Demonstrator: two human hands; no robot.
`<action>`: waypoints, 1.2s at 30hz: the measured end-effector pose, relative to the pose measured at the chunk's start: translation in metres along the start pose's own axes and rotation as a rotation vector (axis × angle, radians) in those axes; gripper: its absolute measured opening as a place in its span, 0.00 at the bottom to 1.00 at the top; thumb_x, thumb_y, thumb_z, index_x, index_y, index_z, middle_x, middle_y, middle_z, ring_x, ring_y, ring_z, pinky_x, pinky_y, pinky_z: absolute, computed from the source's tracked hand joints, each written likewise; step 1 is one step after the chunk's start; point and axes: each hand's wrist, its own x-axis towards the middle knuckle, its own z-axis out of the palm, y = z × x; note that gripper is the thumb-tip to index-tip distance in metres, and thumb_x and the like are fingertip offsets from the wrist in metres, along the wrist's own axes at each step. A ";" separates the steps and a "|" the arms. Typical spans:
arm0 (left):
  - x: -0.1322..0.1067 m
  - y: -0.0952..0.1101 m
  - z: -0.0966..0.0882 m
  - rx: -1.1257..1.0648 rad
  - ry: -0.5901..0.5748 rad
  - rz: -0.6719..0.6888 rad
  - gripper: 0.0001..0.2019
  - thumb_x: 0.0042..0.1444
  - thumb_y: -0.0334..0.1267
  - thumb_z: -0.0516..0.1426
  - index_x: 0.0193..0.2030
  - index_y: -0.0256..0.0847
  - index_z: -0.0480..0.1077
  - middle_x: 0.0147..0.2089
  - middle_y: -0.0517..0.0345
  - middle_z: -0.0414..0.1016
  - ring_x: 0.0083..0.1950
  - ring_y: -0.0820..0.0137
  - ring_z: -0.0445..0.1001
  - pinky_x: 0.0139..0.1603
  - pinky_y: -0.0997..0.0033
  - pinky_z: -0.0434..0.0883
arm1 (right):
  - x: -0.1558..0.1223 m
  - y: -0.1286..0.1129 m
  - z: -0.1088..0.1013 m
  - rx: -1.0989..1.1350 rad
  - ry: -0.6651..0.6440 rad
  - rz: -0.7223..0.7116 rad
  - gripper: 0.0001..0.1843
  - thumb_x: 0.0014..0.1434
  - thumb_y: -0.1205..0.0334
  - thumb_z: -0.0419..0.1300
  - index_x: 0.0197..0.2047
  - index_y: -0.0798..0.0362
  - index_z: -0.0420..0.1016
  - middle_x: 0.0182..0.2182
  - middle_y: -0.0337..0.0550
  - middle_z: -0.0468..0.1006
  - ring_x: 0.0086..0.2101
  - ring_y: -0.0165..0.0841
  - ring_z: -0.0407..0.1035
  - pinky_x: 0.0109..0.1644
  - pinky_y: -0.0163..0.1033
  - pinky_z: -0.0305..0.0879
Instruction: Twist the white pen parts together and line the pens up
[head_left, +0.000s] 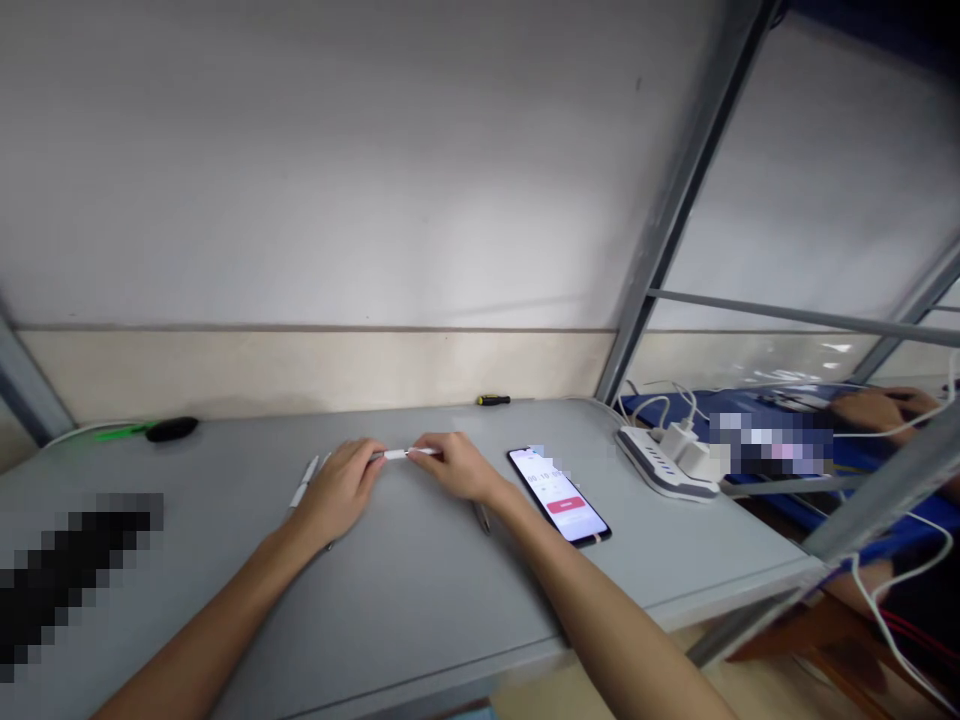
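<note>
Both my hands rest on a grey table [420, 600] and hold a white pen [403, 454] between them. My left hand [339, 490] pinches the pen's left end, where a grey tip shows. My right hand [457, 466] grips its right end with curled fingers. Another white pen [304, 483] lies on the table just left of my left hand. Part of a grey pen [481, 518] shows below my right wrist.
A phone [559, 495] with a lit screen lies right of my right hand. A white power strip [664, 462] with chargers sits at the table's right edge. A small screwdriver [493, 400] and a black object [172, 429] lie near the wall. Another person's hand [885, 408] rests far right.
</note>
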 end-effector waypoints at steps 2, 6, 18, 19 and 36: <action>0.001 -0.004 0.002 0.049 0.019 0.018 0.13 0.65 0.42 0.44 0.43 0.43 0.66 0.41 0.54 0.73 0.44 0.64 0.69 0.46 0.64 0.65 | 0.001 0.001 -0.001 0.056 -0.024 0.032 0.19 0.64 0.51 0.50 0.34 0.56 0.75 0.28 0.39 0.73 0.29 0.28 0.62 0.32 0.32 0.55; 0.003 -0.008 0.003 0.095 0.038 0.033 0.13 0.65 0.41 0.44 0.41 0.41 0.67 0.38 0.54 0.72 0.42 0.64 0.68 0.43 0.64 0.64 | 0.005 0.007 -0.005 0.222 -0.083 0.155 0.22 0.62 0.48 0.51 0.33 0.57 0.74 0.22 0.35 0.64 0.23 0.25 0.54 0.26 0.31 0.49; 0.002 0.000 -0.004 0.161 0.005 0.105 0.13 0.64 0.36 0.42 0.33 0.42 0.65 0.31 0.57 0.68 0.36 0.66 0.66 0.39 0.68 0.61 | 0.006 0.011 -0.014 0.619 -0.263 0.291 0.23 0.59 0.44 0.55 0.29 0.57 0.73 0.17 0.31 0.53 0.19 0.24 0.45 0.22 0.32 0.42; 0.002 0.000 -0.004 0.181 0.011 0.102 0.12 0.62 0.34 0.42 0.32 0.42 0.64 0.31 0.56 0.68 0.35 0.66 0.66 0.38 0.68 0.61 | 0.006 0.010 -0.014 0.603 -0.265 0.261 0.23 0.59 0.44 0.54 0.29 0.57 0.72 0.18 0.31 0.54 0.19 0.24 0.46 0.22 0.32 0.43; 0.000 -0.004 0.001 0.204 -0.060 -0.023 0.14 0.64 0.39 0.41 0.32 0.43 0.63 0.31 0.57 0.70 0.34 0.66 0.68 0.36 0.69 0.61 | -0.003 -0.001 0.004 -0.261 0.024 -0.156 0.19 0.64 0.52 0.53 0.54 0.50 0.72 0.44 0.48 0.77 0.48 0.39 0.65 0.52 0.43 0.54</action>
